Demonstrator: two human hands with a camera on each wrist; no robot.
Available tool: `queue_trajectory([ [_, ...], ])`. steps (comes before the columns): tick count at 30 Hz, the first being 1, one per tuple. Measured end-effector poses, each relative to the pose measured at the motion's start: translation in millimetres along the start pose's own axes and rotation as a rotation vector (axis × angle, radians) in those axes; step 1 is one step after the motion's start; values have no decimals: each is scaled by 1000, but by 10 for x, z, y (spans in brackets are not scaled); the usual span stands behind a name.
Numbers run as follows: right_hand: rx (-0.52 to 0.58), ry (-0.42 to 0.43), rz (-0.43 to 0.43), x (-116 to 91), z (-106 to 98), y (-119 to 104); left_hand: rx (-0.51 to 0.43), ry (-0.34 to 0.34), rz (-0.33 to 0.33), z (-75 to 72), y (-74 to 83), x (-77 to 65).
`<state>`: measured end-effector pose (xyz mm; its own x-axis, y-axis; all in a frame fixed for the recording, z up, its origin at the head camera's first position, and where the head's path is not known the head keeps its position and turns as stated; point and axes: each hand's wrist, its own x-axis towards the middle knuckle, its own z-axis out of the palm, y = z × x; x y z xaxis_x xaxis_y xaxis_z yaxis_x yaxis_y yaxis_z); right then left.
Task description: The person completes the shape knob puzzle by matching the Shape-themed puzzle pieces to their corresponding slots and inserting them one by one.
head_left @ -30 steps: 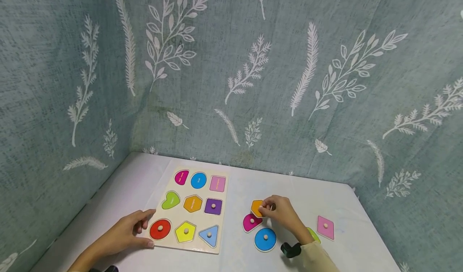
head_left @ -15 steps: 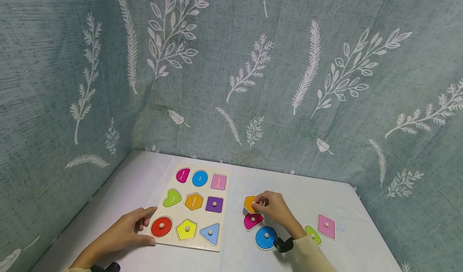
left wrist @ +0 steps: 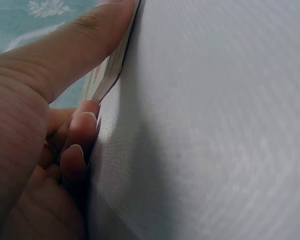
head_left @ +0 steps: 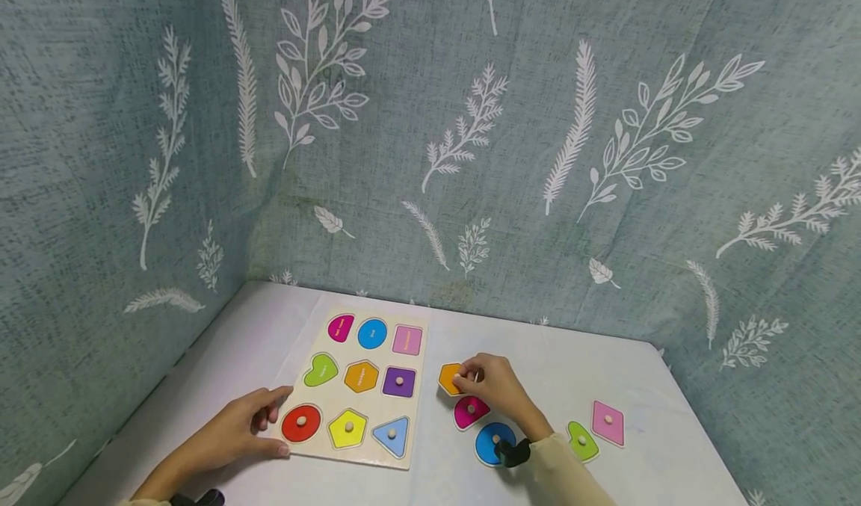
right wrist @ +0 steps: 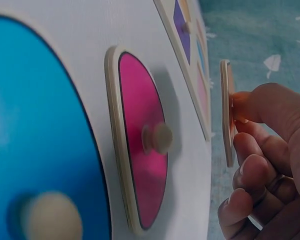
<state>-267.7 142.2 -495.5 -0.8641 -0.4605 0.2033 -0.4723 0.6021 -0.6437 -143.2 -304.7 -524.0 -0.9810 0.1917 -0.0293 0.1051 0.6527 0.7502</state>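
Observation:
My right hand [head_left: 499,386] pinches an orange hexagon puzzle piece [head_left: 448,379] by its knob. In the right wrist view that piece [right wrist: 227,115] is seen edge-on, raised off the table. My left hand [head_left: 232,431] rests at the near left corner of the wooden shape puzzle board [head_left: 323,397], thumb on the near edge and forefinger at the left edge. Knobbed pieces sit in the board: a red circle [head_left: 296,430], yellow pentagon [head_left: 341,433], blue triangle [head_left: 397,446] and purple square [head_left: 392,392]. The orange hexagon recess [head_left: 353,383] and several others show printed bottoms.
Right of the board lie a magenta half-round piece [head_left: 464,421], a blue round piece [head_left: 486,455] partly behind the right wrist's camera, a green heart piece [head_left: 589,449] and a pink piece [head_left: 615,433]. A patterned cloth [head_left: 403,155] hangs behind the white table [head_left: 551,349].
My right hand has moved left with the orange hexagon, from beside the magenta piece toward the board. The green heart has come into fuller view. My left hand keeps its place.

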Motion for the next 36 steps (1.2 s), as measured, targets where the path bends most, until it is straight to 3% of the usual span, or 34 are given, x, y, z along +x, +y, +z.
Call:
queue_trajectory([
  [11,31,-39,7,109,174,-114,-5,9,-18,-14,5,-17],
  [20,38,-57,-36,172,258,-201,0,-10,73,-24,24,-20],
  [36,35,-79,-43,342,469,-358,10,6,65,-2,15,-9],
])
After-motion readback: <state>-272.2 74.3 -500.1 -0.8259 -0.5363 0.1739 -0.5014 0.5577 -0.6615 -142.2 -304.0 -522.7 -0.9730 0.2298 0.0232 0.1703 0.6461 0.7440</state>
